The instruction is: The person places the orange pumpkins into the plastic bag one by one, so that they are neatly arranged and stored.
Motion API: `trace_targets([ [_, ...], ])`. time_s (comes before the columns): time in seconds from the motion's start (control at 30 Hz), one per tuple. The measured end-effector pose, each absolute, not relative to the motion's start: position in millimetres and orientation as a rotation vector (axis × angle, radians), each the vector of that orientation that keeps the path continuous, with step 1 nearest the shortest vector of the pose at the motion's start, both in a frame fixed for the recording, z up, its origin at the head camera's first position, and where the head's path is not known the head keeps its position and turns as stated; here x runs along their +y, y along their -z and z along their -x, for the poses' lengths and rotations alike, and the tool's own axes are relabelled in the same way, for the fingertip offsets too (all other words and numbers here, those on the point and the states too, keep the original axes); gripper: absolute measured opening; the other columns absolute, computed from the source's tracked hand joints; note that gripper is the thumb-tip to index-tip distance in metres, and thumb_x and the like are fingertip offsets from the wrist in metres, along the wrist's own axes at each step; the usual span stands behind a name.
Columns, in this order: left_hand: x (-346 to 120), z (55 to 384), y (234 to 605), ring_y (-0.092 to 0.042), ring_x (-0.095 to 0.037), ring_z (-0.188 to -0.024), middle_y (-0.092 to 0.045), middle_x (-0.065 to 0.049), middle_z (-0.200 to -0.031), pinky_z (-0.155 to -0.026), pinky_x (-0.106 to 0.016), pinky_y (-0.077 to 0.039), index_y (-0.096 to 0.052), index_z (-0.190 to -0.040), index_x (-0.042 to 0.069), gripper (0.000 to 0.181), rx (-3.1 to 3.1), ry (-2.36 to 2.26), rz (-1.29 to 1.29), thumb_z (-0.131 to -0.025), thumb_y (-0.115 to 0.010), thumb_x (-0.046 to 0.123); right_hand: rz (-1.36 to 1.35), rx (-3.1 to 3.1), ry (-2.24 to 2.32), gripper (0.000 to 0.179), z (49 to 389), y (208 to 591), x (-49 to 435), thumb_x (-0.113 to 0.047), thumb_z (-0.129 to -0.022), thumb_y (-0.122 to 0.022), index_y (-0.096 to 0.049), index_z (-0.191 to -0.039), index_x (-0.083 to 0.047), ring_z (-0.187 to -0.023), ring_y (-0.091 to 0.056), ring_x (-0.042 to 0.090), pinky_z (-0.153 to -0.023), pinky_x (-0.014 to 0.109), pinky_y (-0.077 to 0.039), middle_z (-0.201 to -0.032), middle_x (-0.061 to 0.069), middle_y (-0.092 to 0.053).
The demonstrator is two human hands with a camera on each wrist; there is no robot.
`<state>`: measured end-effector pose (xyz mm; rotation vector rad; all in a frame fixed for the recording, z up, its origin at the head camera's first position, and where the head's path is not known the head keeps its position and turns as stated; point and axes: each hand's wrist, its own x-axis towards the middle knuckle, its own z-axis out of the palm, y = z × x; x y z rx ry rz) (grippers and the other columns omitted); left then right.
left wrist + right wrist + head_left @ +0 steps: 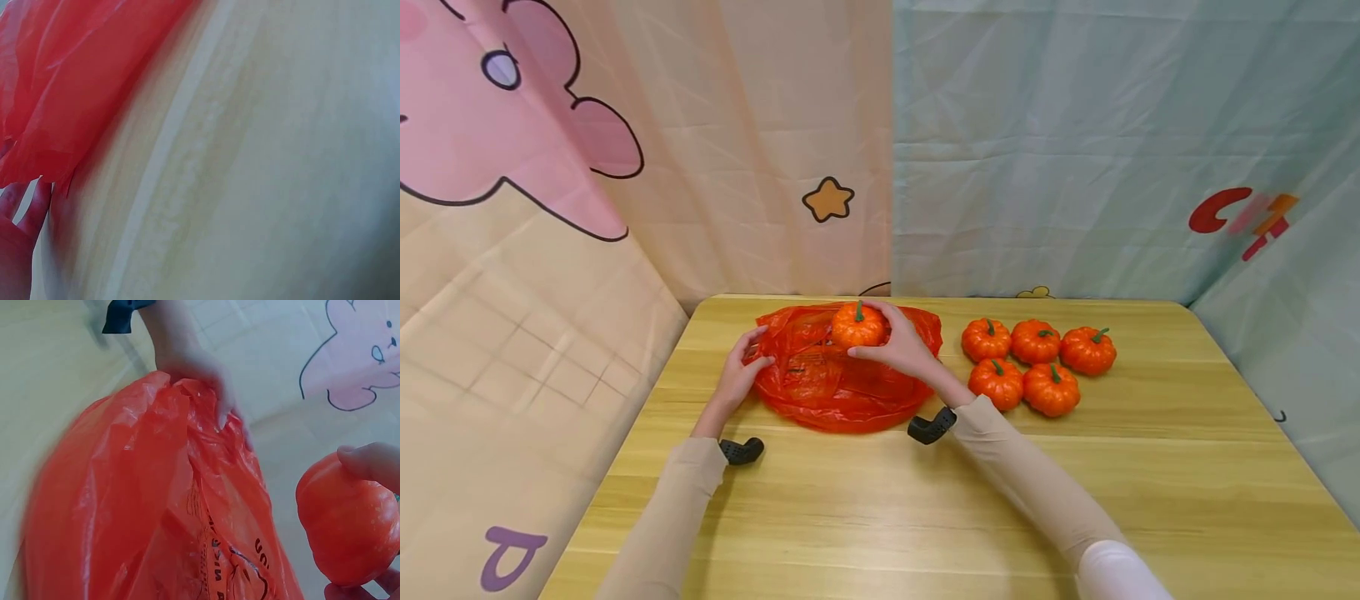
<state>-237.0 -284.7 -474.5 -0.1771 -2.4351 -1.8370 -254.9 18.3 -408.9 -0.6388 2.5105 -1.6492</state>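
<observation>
A red plastic bag (808,383) with black print lies spread on the wooden table. At its left edge my left hand (747,367) grips the plastic; in the right wrist view the left hand (194,372) shows at the bag's rim, some fingers hidden by the film. Over the bag, my right hand (901,342) holds a small orange pumpkin (856,326) with a green stem, thumb and fingers on opposite sides. That pumpkin (347,519) appears beside the bag in the right wrist view. Red film covers part of the left fingers in the left wrist view.
Several more orange pumpkins (1030,367) stand grouped on the table (865,508) right of the bag, close by the right forearm. Printed curtains (1037,150) hang along the table's back and sides. Each wrist wears a black camera mount (932,426).
</observation>
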Motion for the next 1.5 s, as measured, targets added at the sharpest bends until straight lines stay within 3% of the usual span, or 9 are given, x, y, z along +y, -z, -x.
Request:
trace_targets([
  [0.2,-282,235,467,-0.038,-0.038,-0.129,-0.035,-0.025,-0.147,-0.083,-0.003,-0.042,-0.032,-0.147,0.001,0.055,-2.432,1.865,0.173,-0.095,-0.049,0.000,0.645,2.496,1.651,0.078,267,409,-2,-0.022,-0.075,-0.082,-0.041,-0.141,-0.016,-0.121,-0.050,0.029,-0.100,0.046,-0.047,-0.139,0.009,-0.046],
  [0.47,-286,238,476,-0.040,-0.034,-0.128,-0.037,-0.021,-0.148,-0.084,-0.004,-0.042,-0.034,-0.147,0.005,0.053,-2.466,1.817,0.182,-0.096,-0.050,0.004,0.648,2.518,1.598,0.077,277,413,-23,-0.023,-0.073,-0.083,-0.044,-0.140,-0.016,-0.122,-0.049,0.027,-0.101,0.043,-0.047,-0.139,0.009,-0.046],
  [0.87,-276,224,451,-0.037,-0.040,-0.132,-0.034,-0.025,-0.149,-0.083,-0.003,-0.041,-0.033,-0.146,-0.002,0.054,-2.468,1.871,0.153,-0.094,-0.049,-0.001,0.623,2.532,1.531,0.076,292,429,-48,-0.023,-0.073,-0.083,-0.047,-0.139,-0.016,-0.122,-0.048,0.027,-0.101,0.043,-0.046,-0.139,0.009,-0.046],
  [1.5,-281,233,463,-0.037,-0.042,-0.131,-0.032,-0.023,-0.150,-0.083,-0.005,-0.043,-0.032,-0.147,0.001,0.055,-2.474,1.860,0.157,-0.095,-0.049,0.001,0.612,2.555,1.468,0.077,300,450,-74,-0.020,-0.072,-0.084,-0.047,-0.139,-0.011,-0.121,-0.050,0.029,-0.104,0.042,-0.043,-0.137,0.013,-0.050],
])
